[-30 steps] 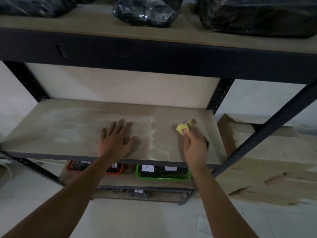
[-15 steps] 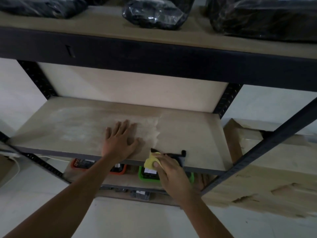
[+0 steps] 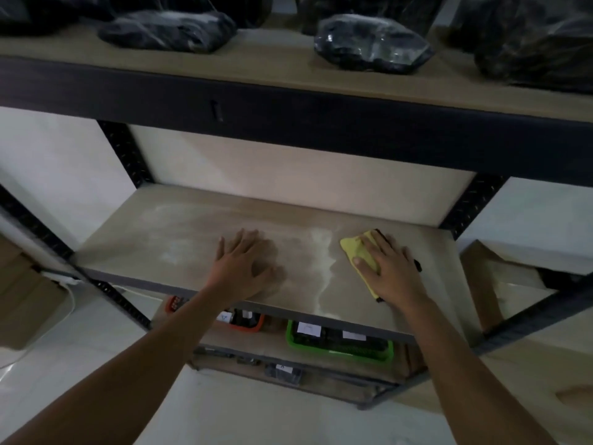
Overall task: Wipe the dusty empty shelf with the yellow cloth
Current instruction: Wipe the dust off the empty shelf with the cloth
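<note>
The empty wooden shelf (image 3: 154, 239) runs across the middle of the head view, pale dust on its left part and a white dust ridge near its centre. My right hand (image 3: 390, 271) presses flat on the yellow cloth (image 3: 357, 252) on the right side of the shelf, just right of the dust ridge; most of the cloth is hidden under the palm. Left of the ridge, my left hand (image 3: 245, 264) lies flat on the board with fingers spread and holds nothing.
The shelf above (image 3: 256, 64) holds several black plastic-wrapped bundles (image 3: 369, 48). Below are a green tray (image 3: 340, 345) and an orange tray (image 3: 244, 322) with small parts. Dark metal uprights (image 3: 526, 319) frame the rack. Cardboard (image 3: 513, 316) lies to the right.
My right hand has carried the cloth from the shelf's front edge back onto the board, away from me. The left hand has stayed put. The view has shifted.
</note>
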